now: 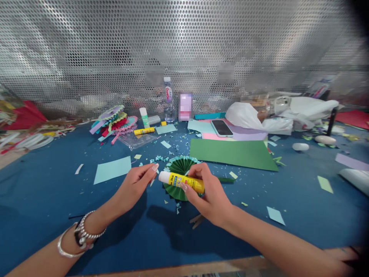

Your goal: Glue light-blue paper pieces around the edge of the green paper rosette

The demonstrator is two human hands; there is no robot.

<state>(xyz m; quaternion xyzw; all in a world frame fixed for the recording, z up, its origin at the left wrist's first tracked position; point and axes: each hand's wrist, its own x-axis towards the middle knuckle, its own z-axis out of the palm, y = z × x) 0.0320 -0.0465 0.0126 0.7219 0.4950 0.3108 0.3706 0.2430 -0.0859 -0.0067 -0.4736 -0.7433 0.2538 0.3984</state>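
My right hand (209, 192) grips a yellow glue stick (188, 182), its white end pointing left. Close to that end, the thumb and fingers of my left hand (141, 179) are pinched together on a small light-blue paper piece (157, 171), mostly hidden by the fingertips. Under the glue stick lies a round green pleated paper fan (180, 166) with light-blue bits along its upper rim. My right hand and the glue stick cover part of it. A light-blue paper sheet (112, 170) lies to the left of my left hand.
Behind the hands are a green sheet (230, 153), a phone (221, 128), a water bottle (168, 100), a second yellow glue stick (144, 131) and colourful pleated paper fans (115, 125). White plastic bags (245, 115) sit back right. Paper scraps are scattered over the blue table (121, 238).
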